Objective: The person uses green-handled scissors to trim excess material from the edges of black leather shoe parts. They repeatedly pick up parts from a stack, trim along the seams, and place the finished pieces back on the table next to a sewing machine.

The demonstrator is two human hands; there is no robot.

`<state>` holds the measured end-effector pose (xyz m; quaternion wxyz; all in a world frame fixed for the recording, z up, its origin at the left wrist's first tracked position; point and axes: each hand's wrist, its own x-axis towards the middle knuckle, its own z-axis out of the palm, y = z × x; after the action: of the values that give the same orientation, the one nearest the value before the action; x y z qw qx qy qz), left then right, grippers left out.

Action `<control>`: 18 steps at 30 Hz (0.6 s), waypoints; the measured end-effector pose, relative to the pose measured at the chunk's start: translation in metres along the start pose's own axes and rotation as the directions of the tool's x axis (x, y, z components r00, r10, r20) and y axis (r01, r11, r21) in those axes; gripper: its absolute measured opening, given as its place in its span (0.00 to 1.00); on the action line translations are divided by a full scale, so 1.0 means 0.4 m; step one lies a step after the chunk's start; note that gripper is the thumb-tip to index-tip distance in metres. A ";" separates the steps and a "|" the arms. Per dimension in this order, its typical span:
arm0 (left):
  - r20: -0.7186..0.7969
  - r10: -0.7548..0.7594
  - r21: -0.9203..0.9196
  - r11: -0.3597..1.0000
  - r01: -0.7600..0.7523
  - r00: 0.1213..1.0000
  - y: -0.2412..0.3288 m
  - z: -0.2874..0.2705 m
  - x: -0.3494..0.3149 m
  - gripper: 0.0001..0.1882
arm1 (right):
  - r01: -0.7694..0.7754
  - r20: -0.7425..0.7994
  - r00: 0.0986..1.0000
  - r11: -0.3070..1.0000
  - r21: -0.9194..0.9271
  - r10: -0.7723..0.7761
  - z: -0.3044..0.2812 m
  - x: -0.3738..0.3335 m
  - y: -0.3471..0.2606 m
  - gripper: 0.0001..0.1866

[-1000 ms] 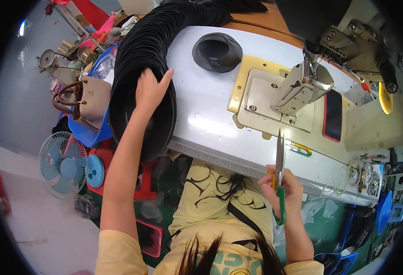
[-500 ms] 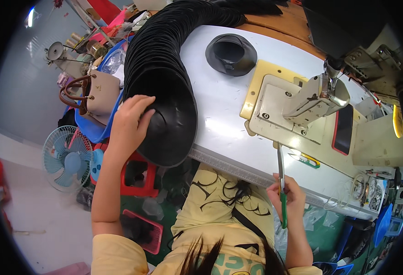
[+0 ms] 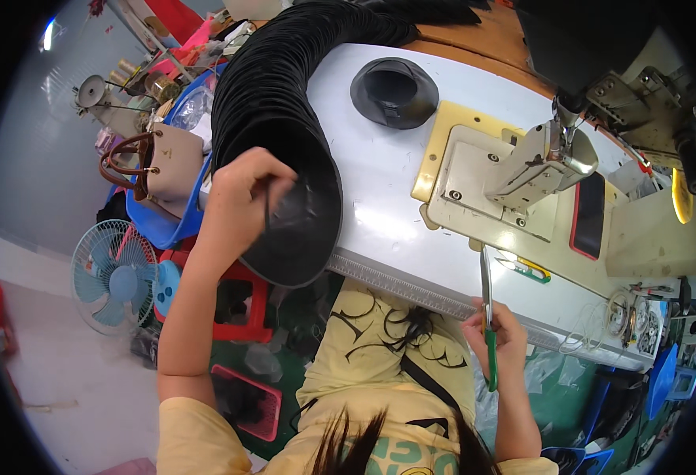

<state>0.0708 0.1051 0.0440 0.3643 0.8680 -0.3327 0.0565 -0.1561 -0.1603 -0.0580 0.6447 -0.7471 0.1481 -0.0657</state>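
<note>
A long row of nested black bowl-shaped pieces (image 3: pixel 245 87) curves along the left of the white table (image 3: pixel 371 206). My left hand (image 3: pixel 245 198) is at the open mouth of the nearest black piece (image 3: pixel 300 245). Its fingers are curled, and a thin black strip (image 3: pixel 268 210) seems to hang from them, though blur and the dark background hide its ends. Over the table's front edge, my right hand (image 3: pixel 500 336) is wrapped round green-handled scissors (image 3: pixel 490 348), blades pointing up and away from me. Several curved black strips (image 3: pixel 419 321) lie on my lap.
A single black brim-like piece (image 3: pixel 423 107) lies on the table beside the sewing machine (image 3: pixel 522 178). Near the machine are yellow-green thread snips (image 3: pixel 531 271) and a red-edged phone (image 3: pixel 588 215). A fan (image 3: pixel 118 277), a handbag (image 3: pixel 175 162) and a red stool (image 3: pixel 245 317) stand left.
My left hand has moved slightly right across the mouth of the nearest black piece, and its fingers have curled in. The right hand and scissors have barely moved.
</note>
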 end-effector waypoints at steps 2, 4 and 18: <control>0.376 0.127 -0.404 0.914 0.039 0.918 0.083 0.017 0.011 0.13 | -0.005 0.012 1.000 1.000 -0.014 0.005 0.000 0.011 -0.010 0.22; 0.630 0.137 -0.452 0.865 0.218 0.764 0.132 0.053 0.040 0.29 | 0.035 0.026 0.999 0.999 -0.024 -0.035 0.008 0.015 -0.020 0.21; -0.153 0.461 0.291 0.866 -0.406 0.874 0.071 0.357 0.135 0.05 | 0.133 -0.136 0.983 0.989 0.061 -0.124 -0.008 0.005 0.002 0.24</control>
<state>0.0742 -0.0339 -0.0246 0.2641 0.7976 -0.4683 0.2735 -0.1552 -0.1639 -0.0585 0.6536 -0.7262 0.1395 -0.1614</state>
